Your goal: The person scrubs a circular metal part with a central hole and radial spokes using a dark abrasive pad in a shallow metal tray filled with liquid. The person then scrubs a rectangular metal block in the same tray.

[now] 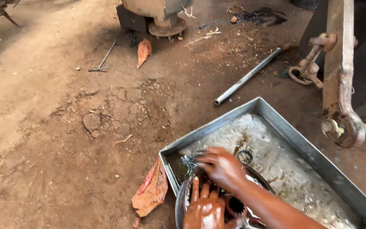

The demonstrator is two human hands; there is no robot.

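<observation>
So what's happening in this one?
A person crouches over a metal tray on a dirt floor, both hands wet and oily. The left hand lies flat on a round metal part at the tray's near corner. The right hand reaches across it, blurred, fingers on something small I can't identify. A ring sits in the tray. A steel pipe lies beyond on the ground.
</observation>
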